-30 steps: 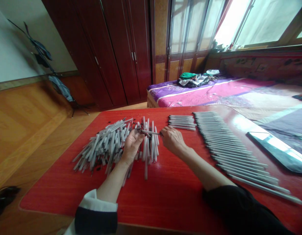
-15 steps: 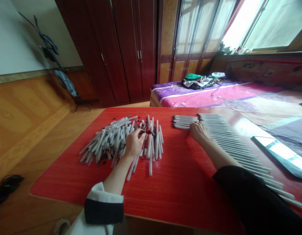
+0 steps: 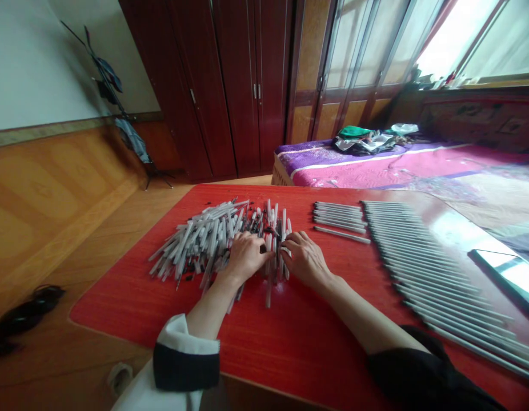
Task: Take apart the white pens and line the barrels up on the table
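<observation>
A loose heap of white pens with black parts (image 3: 204,240) lies on the red table (image 3: 290,319), left of centre. My left hand (image 3: 246,258) rests on the heap's right edge with its fingers curled round pens. My right hand (image 3: 305,260) is beside it, fingertips pinching into the same pens. A short stack of finished pens (image 3: 339,218) lies to the right, with one pen (image 3: 341,234) set a little apart in front. Farther right runs a long, neat row of pens (image 3: 423,268).
A dark phone or tablet (image 3: 504,274) lies at the table's right edge. Behind the table stand a bed with a purple and pink cover (image 3: 376,162), dark wooden wardrobes (image 3: 230,85) and a coat stand (image 3: 123,125). Dark shoes (image 3: 24,314) sit on the wooden floor at left.
My right hand went from the heap to the short stack on the right, left a pen there, and has come back to the heap. My left hand stayed on the heap.
</observation>
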`<move>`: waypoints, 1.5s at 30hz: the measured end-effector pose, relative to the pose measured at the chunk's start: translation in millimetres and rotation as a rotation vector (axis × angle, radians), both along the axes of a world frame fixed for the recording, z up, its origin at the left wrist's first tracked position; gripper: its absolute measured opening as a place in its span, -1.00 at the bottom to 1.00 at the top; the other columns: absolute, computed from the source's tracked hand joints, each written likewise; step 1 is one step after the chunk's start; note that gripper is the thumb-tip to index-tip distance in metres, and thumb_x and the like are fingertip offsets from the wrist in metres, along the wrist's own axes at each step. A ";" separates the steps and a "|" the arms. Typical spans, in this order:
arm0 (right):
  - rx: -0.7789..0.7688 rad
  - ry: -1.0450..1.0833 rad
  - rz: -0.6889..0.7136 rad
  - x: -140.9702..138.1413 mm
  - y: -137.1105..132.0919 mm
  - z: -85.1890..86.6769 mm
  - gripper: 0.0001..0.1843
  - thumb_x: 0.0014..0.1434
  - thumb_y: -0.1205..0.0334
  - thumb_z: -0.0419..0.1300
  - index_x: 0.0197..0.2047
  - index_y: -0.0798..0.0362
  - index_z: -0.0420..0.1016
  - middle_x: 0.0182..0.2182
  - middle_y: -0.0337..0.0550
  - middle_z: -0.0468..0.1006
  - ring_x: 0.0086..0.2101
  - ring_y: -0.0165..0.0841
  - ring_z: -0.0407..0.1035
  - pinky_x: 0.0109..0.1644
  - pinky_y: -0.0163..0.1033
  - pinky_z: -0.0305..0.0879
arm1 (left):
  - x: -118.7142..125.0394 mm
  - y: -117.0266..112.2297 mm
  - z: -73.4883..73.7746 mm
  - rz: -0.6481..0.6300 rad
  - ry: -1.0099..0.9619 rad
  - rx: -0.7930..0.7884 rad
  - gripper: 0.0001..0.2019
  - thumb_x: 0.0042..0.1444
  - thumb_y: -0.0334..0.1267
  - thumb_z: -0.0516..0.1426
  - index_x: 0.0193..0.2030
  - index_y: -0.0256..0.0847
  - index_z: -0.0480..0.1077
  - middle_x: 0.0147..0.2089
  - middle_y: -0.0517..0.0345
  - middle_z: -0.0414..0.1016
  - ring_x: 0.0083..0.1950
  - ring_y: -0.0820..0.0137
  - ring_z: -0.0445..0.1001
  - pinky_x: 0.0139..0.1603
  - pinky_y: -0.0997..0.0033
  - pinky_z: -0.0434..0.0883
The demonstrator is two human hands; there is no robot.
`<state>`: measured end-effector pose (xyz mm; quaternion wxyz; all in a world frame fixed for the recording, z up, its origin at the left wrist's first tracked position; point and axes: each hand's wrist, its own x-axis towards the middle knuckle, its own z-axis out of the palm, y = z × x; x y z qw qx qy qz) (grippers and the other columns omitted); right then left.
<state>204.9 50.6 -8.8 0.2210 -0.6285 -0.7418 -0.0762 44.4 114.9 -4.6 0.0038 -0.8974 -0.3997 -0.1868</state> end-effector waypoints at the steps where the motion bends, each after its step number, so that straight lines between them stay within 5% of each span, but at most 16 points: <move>1: 0.006 0.000 0.018 0.0 -1.0 -1.5 -0.81 0.16 0.28 0.06 -0.33 0.05 0.51 -0.29 -0.11 0.46 -0.24 -0.30 0.25 -0.19 -0.29 0.16 | 0.4 0.0 -0.3 0.013 0.007 -0.004 -0.71 -0.01 0.02 0.15 -0.44 -0.18 0.47 -0.40 0.06 0.50 -0.26 0.27 0.38 -0.18 0.28 0.22; 8: -0.008 0.015 -0.103 22.0 1.1 -7.7 -0.79 0.16 0.29 0.05 -0.32 0.07 0.52 -0.31 -0.08 0.47 -0.21 -0.29 0.25 -0.15 -0.28 0.16 | 4.5 -1.1 -3.0 0.104 0.034 -0.005 -0.81 -0.01 -0.13 0.13 -0.47 -0.17 0.46 -0.39 0.08 0.51 -0.24 0.28 0.39 -0.14 0.27 0.22; 14: -0.058 0.038 -0.198 18.2 16.4 6.2 -0.77 0.16 0.26 0.03 -0.27 0.07 0.52 -0.29 -0.09 0.48 -0.20 -0.29 0.27 -0.18 -0.29 0.15 | 5.1 -1.5 -1.0 0.187 -0.054 -0.021 -0.83 -0.02 -0.16 0.12 -0.49 -0.18 0.43 -0.42 0.09 0.51 -0.27 0.30 0.42 -0.12 0.27 0.23; 20: -0.185 -0.061 -0.184 4.7 43.2 17.2 -0.75 0.16 0.27 0.01 -0.29 0.10 0.51 -0.31 -0.04 0.50 -0.21 -0.26 0.31 -0.23 -0.28 0.18 | 1.9 11.8 0.0 0.201 -0.572 -0.301 -0.87 -0.03 -0.21 0.11 -0.49 -0.21 0.36 -0.54 0.18 0.44 -0.48 0.42 0.40 -0.41 0.46 0.27; 28: -0.279 -0.215 -0.130 -1.6 49.1 13.2 -0.79 0.11 0.24 0.07 -0.33 0.14 0.51 -0.25 0.06 0.47 -0.16 -0.18 0.28 -0.24 -0.26 0.21 | -3.1 23.2 0.7 0.047 -1.322 -0.673 -0.74 -0.02 -0.21 0.12 -0.16 -0.21 0.31 -0.56 0.30 0.42 -0.62 0.52 0.35 -0.59 0.57 0.26; 39: -0.236 -0.161 -0.067 -21.0 58.6 18.6 -0.80 0.13 0.27 0.05 -0.33 0.11 0.50 -0.30 0.00 0.49 -0.19 -0.24 0.31 -0.19 -0.28 0.20 | -4.2 26.2 9.8 -0.034 -1.647 -0.791 -0.77 -0.08 -0.19 0.16 -0.27 -0.25 0.41 -0.46 0.22 0.45 -0.45 0.49 0.45 -0.42 0.50 0.42; 45: -0.204 -0.210 0.131 -42.7 68.7 16.7 -0.80 0.11 0.39 0.05 -0.25 0.11 0.49 -0.21 0.01 0.46 -0.13 -0.24 0.27 -0.13 -0.25 0.24 | -7.2 27.3 11.4 -0.046 -1.699 -0.776 -0.78 -0.07 -0.20 0.14 -0.28 -0.26 0.37 -0.46 0.21 0.43 -0.42 0.47 0.47 -0.35 0.46 0.42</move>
